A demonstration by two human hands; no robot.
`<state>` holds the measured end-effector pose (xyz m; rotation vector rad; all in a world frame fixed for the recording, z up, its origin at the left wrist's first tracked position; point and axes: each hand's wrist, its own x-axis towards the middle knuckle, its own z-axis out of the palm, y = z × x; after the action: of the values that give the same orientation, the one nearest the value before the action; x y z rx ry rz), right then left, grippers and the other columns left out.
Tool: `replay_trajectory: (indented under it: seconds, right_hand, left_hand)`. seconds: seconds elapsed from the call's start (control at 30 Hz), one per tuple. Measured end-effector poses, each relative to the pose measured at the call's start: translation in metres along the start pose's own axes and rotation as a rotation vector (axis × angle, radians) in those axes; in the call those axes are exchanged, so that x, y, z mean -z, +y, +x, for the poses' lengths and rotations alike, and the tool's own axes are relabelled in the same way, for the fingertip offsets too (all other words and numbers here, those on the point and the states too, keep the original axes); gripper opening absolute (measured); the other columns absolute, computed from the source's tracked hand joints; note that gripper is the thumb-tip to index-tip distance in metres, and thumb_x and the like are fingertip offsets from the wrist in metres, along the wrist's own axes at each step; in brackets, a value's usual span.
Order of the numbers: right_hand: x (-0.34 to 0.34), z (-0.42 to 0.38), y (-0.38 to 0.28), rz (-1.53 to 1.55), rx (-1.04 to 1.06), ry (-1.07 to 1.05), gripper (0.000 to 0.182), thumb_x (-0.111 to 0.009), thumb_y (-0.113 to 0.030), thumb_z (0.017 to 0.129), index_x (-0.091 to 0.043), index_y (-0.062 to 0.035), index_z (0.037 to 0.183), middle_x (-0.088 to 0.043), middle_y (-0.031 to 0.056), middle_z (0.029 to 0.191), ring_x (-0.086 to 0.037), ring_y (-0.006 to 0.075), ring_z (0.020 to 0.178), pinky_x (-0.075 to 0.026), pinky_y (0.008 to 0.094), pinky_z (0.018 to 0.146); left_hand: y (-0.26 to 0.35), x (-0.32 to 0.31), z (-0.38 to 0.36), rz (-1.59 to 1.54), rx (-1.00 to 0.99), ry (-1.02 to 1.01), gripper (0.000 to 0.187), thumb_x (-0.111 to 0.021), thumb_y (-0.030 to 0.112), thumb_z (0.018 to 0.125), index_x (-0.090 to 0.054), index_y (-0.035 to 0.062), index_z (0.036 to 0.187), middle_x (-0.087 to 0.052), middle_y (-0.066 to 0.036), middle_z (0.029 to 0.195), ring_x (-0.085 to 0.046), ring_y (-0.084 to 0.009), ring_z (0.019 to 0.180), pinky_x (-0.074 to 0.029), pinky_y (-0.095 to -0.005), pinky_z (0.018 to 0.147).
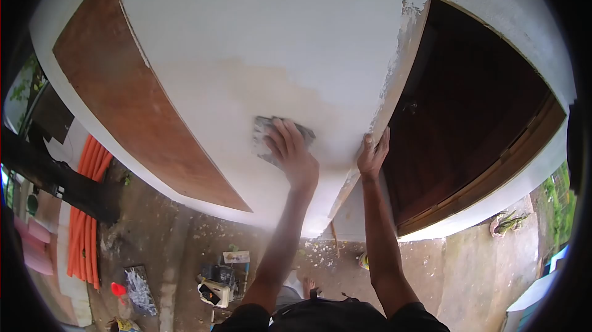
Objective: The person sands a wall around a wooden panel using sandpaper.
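Observation:
My left hand (292,150) presses a dark, white-dusted piece of sandpaper (264,136) flat against the white wall (246,17). The fingers lie over the sandpaper and hide part of it; hand and sheet are slightly blurred. Around them the wall shows a beige, worn-looking patch (265,82). To the right, my right hand (373,154) grips the wall's corner edge (390,94) beside the doorway, thumb on the wall side and fingers on the inner side. That edge is rough and chipped.
A brown panel (135,91) is set in the wall at left; a dark door (468,104) stands at right. Below are orange pipes (86,215), a white-smeared board (140,290), a pale container (214,293) and a potted plant (507,224).

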<state>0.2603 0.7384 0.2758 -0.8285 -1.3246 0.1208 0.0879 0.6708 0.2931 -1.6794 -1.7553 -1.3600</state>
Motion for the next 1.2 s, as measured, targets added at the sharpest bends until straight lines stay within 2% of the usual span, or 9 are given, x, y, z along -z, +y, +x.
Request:
replay_trajectory:
  seconds: [0.1,0.13,0.2,0.33,0.53,0.67,0.83,1.0,1.2]
  right_hand:
    - [0.004,-0.009,-0.002,-0.047,0.003,0.013,0.065,-0.055,-0.051,0.097,-0.057,0.0063,0.125,-0.061,0.0208,0.109,-0.056,0.0372,0.1,-0.045,0.0461,0.089]
    - [-0.001,-0.002,-0.003,-0.062,0.034,0.032,0.065,-0.055,-0.052,0.097,-0.057,0.0063,0.126,-0.061,0.0208,0.109,-0.056,0.0373,0.1,-0.045,0.0464,0.089]
    - [0.002,-0.005,-0.001,-0.031,0.009,-0.001,0.065,-0.055,-0.052,0.097,-0.057,0.0064,0.125,-0.061,0.0208,0.109,-0.056,0.0373,0.1,-0.045,0.0461,0.089]
    - [-0.001,-0.001,-0.005,-0.045,0.074,0.05,0.066,-0.055,-0.052,0.096,-0.057,0.0066,0.125,-0.06,0.0214,0.109,-0.056,0.0373,0.099,-0.046,0.0456,0.088]
    - [-0.001,-0.003,0.005,0.004,0.007,0.023,0.065,-0.056,-0.051,0.095,-0.057,0.0078,0.123,-0.058,0.0223,0.105,-0.056,0.0372,0.095,-0.045,0.0454,0.085]
    - [0.003,-0.009,-0.002,-0.022,-0.016,-0.013,0.064,-0.056,-0.049,0.096,-0.057,0.0082,0.123,-0.058,0.0222,0.104,-0.055,0.0373,0.094,-0.045,0.0453,0.084]
    - [-0.001,-0.003,0.002,0.022,0.026,0.021,0.062,-0.056,-0.048,0.096,-0.056,0.0085,0.121,-0.057,0.0216,0.102,-0.054,0.037,0.091,-0.045,0.045,0.082]
    - [-0.002,-0.001,-0.004,-0.013,0.014,0.006,0.061,-0.056,-0.049,0.095,-0.057,0.0083,0.118,-0.056,0.0211,0.101,-0.053,0.037,0.09,-0.044,0.0455,0.081]
    - [-0.002,0.002,-0.008,-0.022,0.03,0.05,0.062,-0.055,-0.051,0.095,-0.057,0.0073,0.115,-0.055,0.021,0.099,-0.053,0.0365,0.088,-0.044,0.0444,0.08]
  left_hand:
    - [0.003,-0.007,-0.002,-0.016,-0.005,0.007,0.083,-0.053,-0.007,0.075,-0.023,-0.0143,0.151,-0.018,-0.037,0.159,-0.012,-0.0565,0.149,-0.007,-0.0652,0.122]
    - [0.005,-0.019,-0.028,0.02,0.113,-0.235,0.082,-0.053,-0.007,0.074,-0.024,-0.0145,0.151,-0.019,-0.037,0.159,-0.013,-0.0564,0.149,-0.008,-0.0652,0.122]
    - [-0.006,-0.043,-0.07,0.023,0.061,-0.309,0.08,-0.052,-0.007,0.075,-0.027,-0.0145,0.15,-0.023,-0.038,0.157,-0.015,-0.0569,0.148,-0.008,-0.0651,0.122]
    - [-0.001,0.001,0.004,0.0,0.004,0.034,0.079,-0.053,-0.005,0.075,-0.028,-0.0146,0.149,-0.024,-0.038,0.157,-0.018,-0.0572,0.147,-0.01,-0.0669,0.121]
    - [-0.018,-0.043,-0.059,0.046,0.086,-0.302,0.079,-0.052,-0.008,0.075,-0.027,-0.0152,0.149,-0.023,-0.039,0.156,-0.017,-0.0568,0.148,-0.011,-0.0677,0.12]
    - [0.02,0.015,0.025,-0.037,-0.009,0.036,0.078,-0.053,-0.007,0.076,-0.027,-0.0143,0.15,-0.024,-0.039,0.156,-0.017,-0.0567,0.148,-0.011,-0.067,0.12]
    - [0.011,-0.048,-0.074,-0.066,-0.127,-0.071,0.071,-0.052,-0.006,0.08,-0.035,-0.0123,0.148,-0.026,-0.037,0.156,-0.02,-0.0555,0.148,-0.012,-0.066,0.121]
    - [0.019,0.019,0.045,-0.002,-0.039,0.091,0.071,-0.053,-0.007,0.078,-0.034,-0.0132,0.146,-0.028,-0.037,0.155,-0.022,-0.0565,0.146,-0.014,-0.0676,0.119]
    - [0.037,-0.028,-0.029,-0.109,-0.169,-0.019,0.068,-0.05,-0.008,0.081,-0.034,-0.0121,0.147,-0.029,-0.035,0.156,-0.023,-0.0559,0.147,-0.017,-0.0699,0.117]
